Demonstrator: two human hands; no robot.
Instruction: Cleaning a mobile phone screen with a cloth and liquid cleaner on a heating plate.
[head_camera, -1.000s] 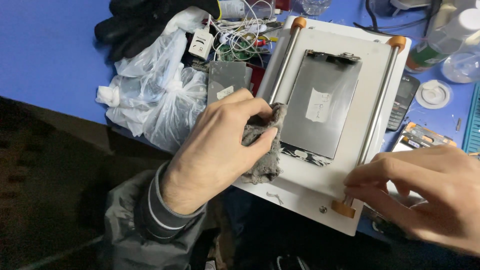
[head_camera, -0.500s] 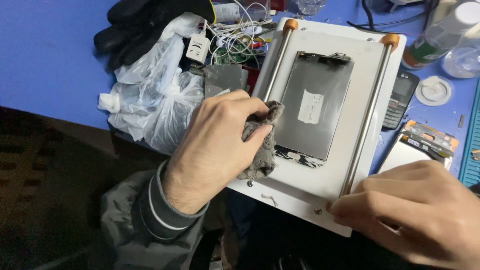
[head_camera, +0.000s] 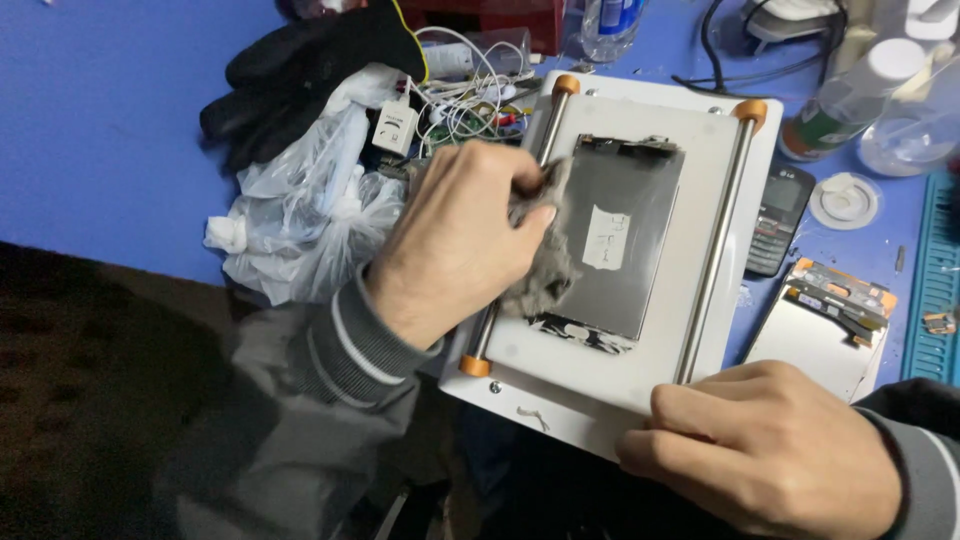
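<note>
The left hand (head_camera: 455, 240) reaches in from the lower left, knuckles up, fingers curled and clenched around a grey rag (head_camera: 540, 255). The rag is pressed against the left edge of a dark screen panel (head_camera: 625, 245). The right hand (head_camera: 770, 455) lies palm down at the near right corner of the white plate (head_camera: 600, 375), fingers bent and resting on its edge; it presses the plate and encloses nothing.

The screen panel lies flat in the middle of the white plate, between two metal rails (head_camera: 712, 250) with orange end caps. Its surface is grey and reflective, with a small white paper label (head_camera: 605, 238) near the centre. Its near edge looks ragged and broken.

The plate rests on a blue table (head_camera: 120, 120). Left of the plate lies a crumpled clear plastic bag (head_camera: 300, 220); its contents cannot be made out. Behind it lie black gloves (head_camera: 300, 70) and a tangle of thin wires (head_camera: 465, 105). Right of the plate are a small black phone (head_camera: 780, 220), another screen part (head_camera: 825, 325), a white cap (head_camera: 845, 198) and a clear bottle (head_camera: 850, 95).
</note>
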